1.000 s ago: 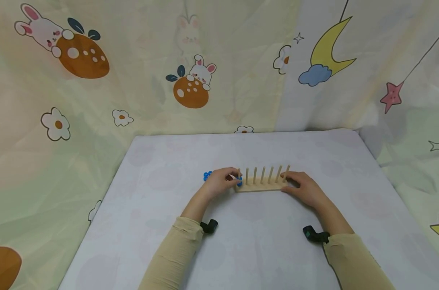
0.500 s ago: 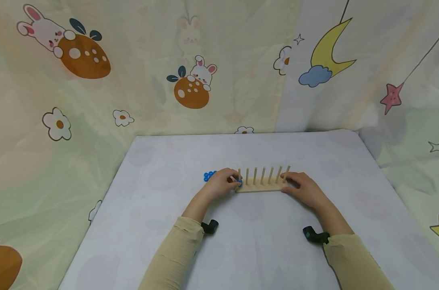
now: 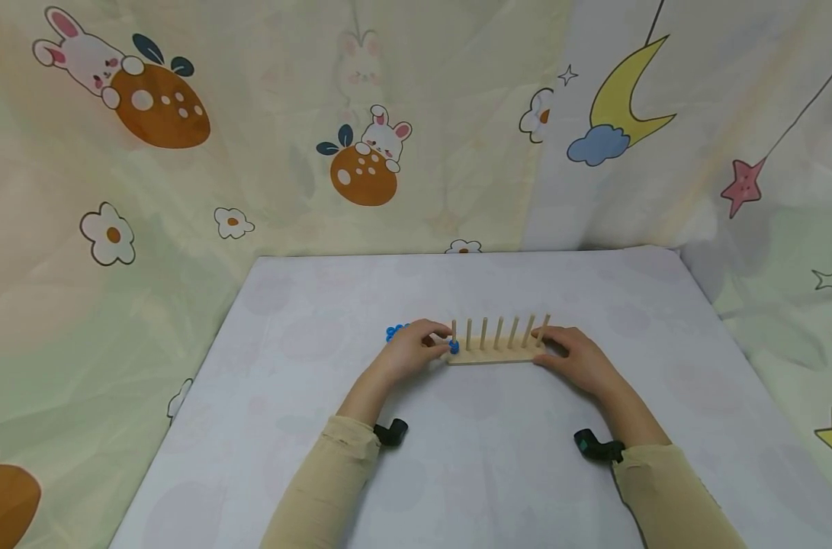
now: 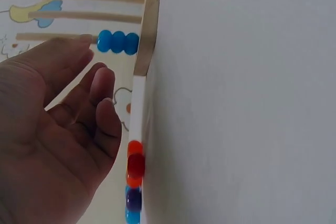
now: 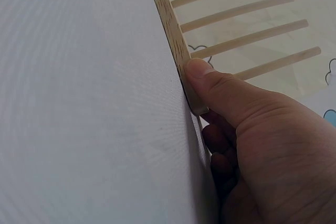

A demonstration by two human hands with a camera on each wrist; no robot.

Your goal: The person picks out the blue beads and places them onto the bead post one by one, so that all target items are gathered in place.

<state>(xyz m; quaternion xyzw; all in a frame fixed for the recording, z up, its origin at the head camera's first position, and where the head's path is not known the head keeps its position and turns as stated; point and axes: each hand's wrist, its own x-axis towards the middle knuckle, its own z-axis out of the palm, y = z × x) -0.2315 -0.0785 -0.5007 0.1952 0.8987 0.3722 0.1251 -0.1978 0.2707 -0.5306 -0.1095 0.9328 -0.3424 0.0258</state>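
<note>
A pale wooden peg board [image 3: 496,354] lies across the table, its row of upright pegs standing along it. Three blue beads [image 4: 119,41] are stacked at the bottom of its leftmost peg, against the base. Just left of that peg is my left hand [image 3: 412,351], fingers loosely bent and holding nothing; the left wrist view has its thumb close to the peg above the beads. At the opposite end, my right hand [image 3: 580,360] grips the board, with the thumb [image 5: 199,69] on the base and the other fingers partly hidden behind it.
Loose blue beads [image 3: 392,333] lie behind my left hand, which hides part of the group. The left wrist view also picks out red and orange beads [image 4: 135,166] and a dark purple one [image 4: 134,200]. A printed cloth hangs behind the white table [image 3: 484,457].
My left hand has lowered a blue bead down the leftmost peg, let go of it and drawn slightly left. The right hand keeps its grip on the board's end.
</note>
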